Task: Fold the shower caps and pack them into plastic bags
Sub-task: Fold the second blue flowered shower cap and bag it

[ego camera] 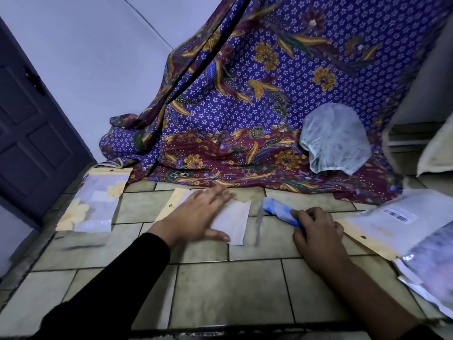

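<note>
A flat plastic bag (234,220) with a yellow header strip lies on the tiled floor in the middle. My left hand (196,217) rests flat on it with the fingers straight. To its right, my right hand (317,228) grips a folded blue shower cap (278,209), which sticks out up and to the left of my fingers. A loose, unfolded pale shower cap (335,141) sits on the patterned cloth at the back right. A packed bag (94,203) with yellow flowers lies at the left.
A purple and maroon batik cloth (245,106) drapes over the back of the area. Several bags and a labelled white mailer (397,224) are stacked at the right. A dark door (29,123) stands at the left. Bare floor tiles (232,290) lie near me.
</note>
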